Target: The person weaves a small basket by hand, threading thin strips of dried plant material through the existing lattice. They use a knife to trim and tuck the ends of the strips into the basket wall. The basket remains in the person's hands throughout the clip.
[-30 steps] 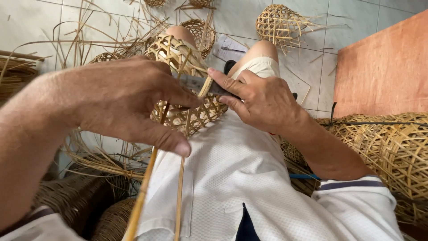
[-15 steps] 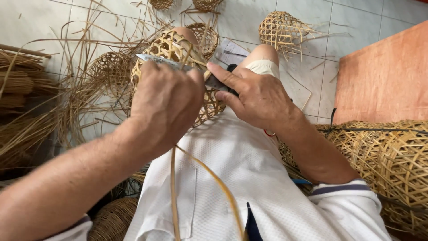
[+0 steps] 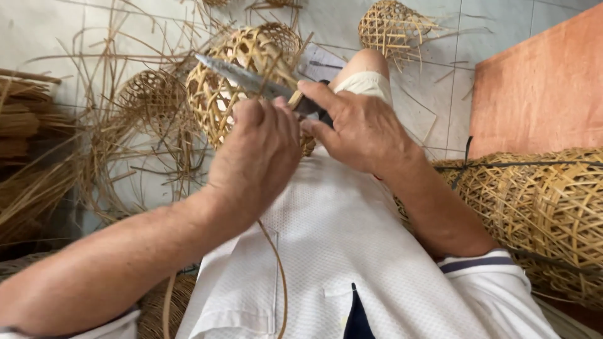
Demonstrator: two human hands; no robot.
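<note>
Two hands meet over the lap: the right hand (image 3: 361,129) grips a knife (image 3: 251,80), its blade pointing far-left across a woven basket (image 3: 242,81). The left hand (image 3: 257,160) pinches a bamboo strip (image 3: 279,282) trailing near; loose strips (image 3: 94,157) lie left, woven baskets (image 3: 546,201) right.

No packages, labels, signs or screens in view; only a pale sheet of paper (image 3: 323,63) on the tiled floor, too blurred to read

A round open-weave bamboo basket (image 3: 229,81) sits on the person's lap, with a long-bladed knife (image 3: 251,80) lying across it. Loose bamboo strips (image 3: 81,169) lie left, a large woven bamboo cage (image 3: 546,201) right, and a small woven basket (image 3: 392,25) behind on the tiled floor (image 3: 63,31).
</note>
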